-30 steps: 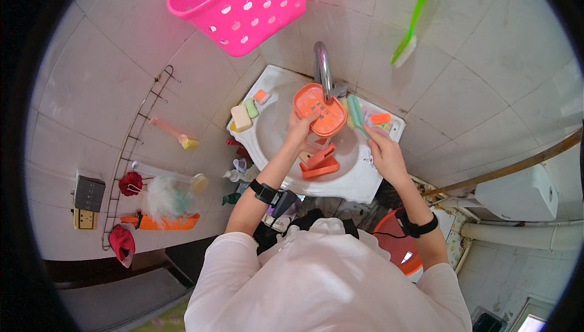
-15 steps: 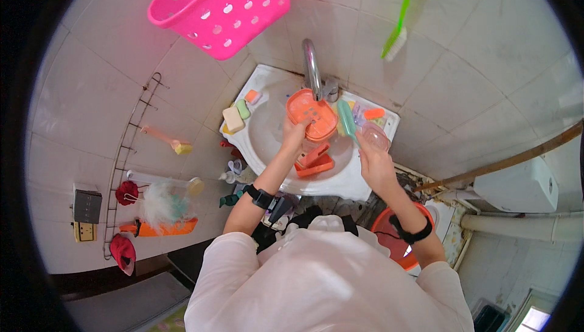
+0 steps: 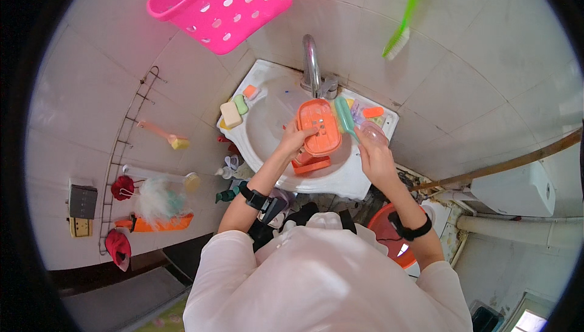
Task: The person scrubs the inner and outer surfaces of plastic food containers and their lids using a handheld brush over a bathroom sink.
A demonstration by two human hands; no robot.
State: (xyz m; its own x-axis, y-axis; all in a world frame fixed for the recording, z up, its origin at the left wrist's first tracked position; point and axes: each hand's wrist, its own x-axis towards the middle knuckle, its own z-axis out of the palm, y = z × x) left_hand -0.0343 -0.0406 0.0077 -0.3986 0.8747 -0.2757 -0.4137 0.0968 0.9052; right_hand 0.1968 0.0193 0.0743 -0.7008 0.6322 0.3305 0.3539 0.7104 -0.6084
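Observation:
My left hand [image 3: 294, 139] grips an orange soap dish [image 3: 320, 141] over the sink, its thumb inside the dish. The dish is tilted so its inner face shows, with small slots in its base. In my right hand [image 3: 376, 159] is a teal brush [image 3: 344, 115], its head close to the right rim of the dish; a gap or contact cannot be made out. Below the dish, other orange pieces [image 3: 311, 165] lie in the white sink [image 3: 260, 131], partly covered. A clear pinkish cup-like thing [image 3: 373, 131] sits just beyond my right fingers.
A chrome tap [image 3: 311, 67] stands behind the sink. Soap bars [image 3: 231, 115] rest on its left ledge, and an orange block [image 3: 373, 112] on the right. A pink basket [image 3: 222, 9] and a green brush [image 3: 404, 18] hang above. An orange bucket [image 3: 395, 234] stands low right.
My left hand has drawn the soap dish away from under the tap, slightly nearer and to the right, and turned it. The teal brush has shifted slightly left and up.

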